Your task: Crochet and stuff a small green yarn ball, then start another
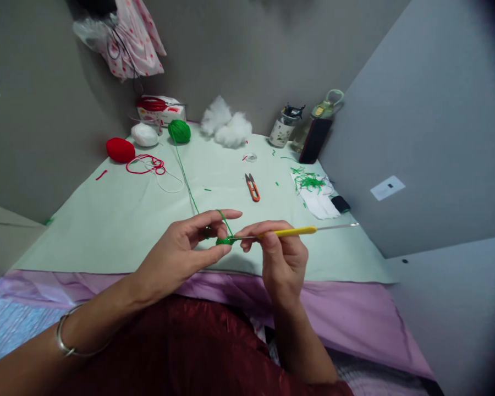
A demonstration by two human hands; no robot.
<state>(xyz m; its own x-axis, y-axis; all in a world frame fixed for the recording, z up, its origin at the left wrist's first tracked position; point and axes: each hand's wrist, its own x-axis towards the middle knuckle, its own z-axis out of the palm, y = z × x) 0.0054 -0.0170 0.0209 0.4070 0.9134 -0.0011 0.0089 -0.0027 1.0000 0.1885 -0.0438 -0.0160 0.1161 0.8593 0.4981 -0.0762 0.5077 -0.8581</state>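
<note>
Pinching between thumb and fingers, left hand point(185, 242): one small green crocheted yarn piece point(224, 241), held above the pale green tabletop point(107, 220), near the middle of its near edge; index finger extended, green strand looped over it. Right hand point(284, 256): thumb and fingers closed round one slender metal crochet hook with yellow handle point(297, 231), its tip at the piece. Toward the far edge: one round green yarn ball point(179, 132), strand running to the left hand; one mound of fluffy white stuffing point(231, 132). Far left corner: one red yarn ball point(120, 149). Mid-tabletop: one pair of orange-handled thread snips point(253, 190). Near the right edge: tangled green yarn scraps point(309, 181).
</note>
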